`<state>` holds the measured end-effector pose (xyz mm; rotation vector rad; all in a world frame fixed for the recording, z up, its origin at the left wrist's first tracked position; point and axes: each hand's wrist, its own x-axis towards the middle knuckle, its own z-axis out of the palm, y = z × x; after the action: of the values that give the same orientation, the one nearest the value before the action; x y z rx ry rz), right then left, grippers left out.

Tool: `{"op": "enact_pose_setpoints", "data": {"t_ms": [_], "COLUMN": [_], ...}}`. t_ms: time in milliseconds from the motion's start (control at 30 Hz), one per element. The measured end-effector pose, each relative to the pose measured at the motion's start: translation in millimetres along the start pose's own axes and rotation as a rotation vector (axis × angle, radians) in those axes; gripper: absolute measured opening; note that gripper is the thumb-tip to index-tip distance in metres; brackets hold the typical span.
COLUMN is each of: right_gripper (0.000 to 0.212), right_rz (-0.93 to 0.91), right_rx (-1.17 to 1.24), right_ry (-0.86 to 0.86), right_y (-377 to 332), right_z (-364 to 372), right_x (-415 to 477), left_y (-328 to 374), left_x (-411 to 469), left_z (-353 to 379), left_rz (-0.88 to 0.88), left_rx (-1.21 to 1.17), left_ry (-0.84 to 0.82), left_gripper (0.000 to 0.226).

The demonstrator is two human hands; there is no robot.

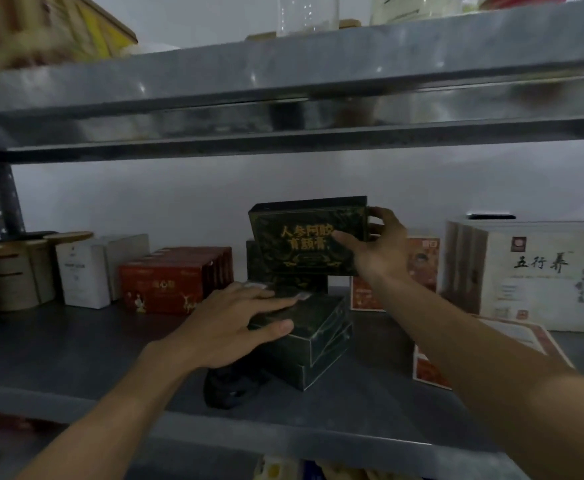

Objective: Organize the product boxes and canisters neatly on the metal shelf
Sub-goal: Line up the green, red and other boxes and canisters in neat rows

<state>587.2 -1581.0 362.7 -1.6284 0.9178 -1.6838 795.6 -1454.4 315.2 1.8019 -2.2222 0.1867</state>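
A dark green box with gold lettering (297, 239) is held up on edge at the middle of the metal shelf (76, 351). My right hand (377, 249) grips its right end, thumb on the front and fingers behind. Another dark green box stands behind it (254, 261). In front lies a stack of two dark green boxes (321, 341). My left hand (235, 323) rests flat on top of that stack, fingers straight and thumb along the front edge.
Tan canisters (10, 275) and white boxes (82, 271) stand at the left, red boxes (169, 284) beside them. A large cream box (540, 275) stands at the right, an orange-white box (422, 268) behind my right arm, a flat red-bordered box (512, 336) under it. The upper shelf (283, 91) hangs overhead.
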Motion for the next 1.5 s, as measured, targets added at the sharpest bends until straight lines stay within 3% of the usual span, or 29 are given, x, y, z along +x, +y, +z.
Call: {"op": "enact_pose_setpoints", "data": {"t_ms": [133, 367, 600, 867, 1000, 1167, 1500], "right_gripper": [0.051, 0.054, 0.049, 0.069, 0.057, 0.065, 0.066], "right_rz": [0.053, 0.087, 0.160, 0.246, 0.313, 0.273, 0.195], "right_rx": [-0.036, -0.138, -0.250, -0.457, -0.589, -0.731, -0.792], "right_ry": [-0.020, -0.075, -0.137, -0.230, -0.275, -0.302, -0.304], "right_y": [11.9, 32.2, 47.8, 60.6, 59.8, 61.1, 66.8], "right_z": [27.9, 50.1, 53.5, 63.0, 62.6, 65.2, 73.6], "right_x": [11.2, 17.8, 27.4, 35.3, 38.6, 46.5, 49.7], "left_y": [-25.4, -78.0, -100.0, -103.0, -104.1, -104.8, -105.8], "left_x": [5.8, 22.2, 32.0, 31.6, 31.7, 31.2, 31.8], "left_z": [-13.5, -21.3, -6.7, 7.1, 8.5, 9.5, 9.6], "left_rz": [0.077, 0.247, 0.381, 0.426, 0.421, 0.422, 0.410], "left_rx": [-0.199, -0.429, -0.513, -0.558, -0.566, -0.571, -0.571], "left_ry": [-0.052, -0.142, -0.065, 0.033, 0.041, 0.039, 0.037], "left_gripper": [0.055, 0.059, 0.061, 0.061, 0.061, 0.062, 0.063]}}
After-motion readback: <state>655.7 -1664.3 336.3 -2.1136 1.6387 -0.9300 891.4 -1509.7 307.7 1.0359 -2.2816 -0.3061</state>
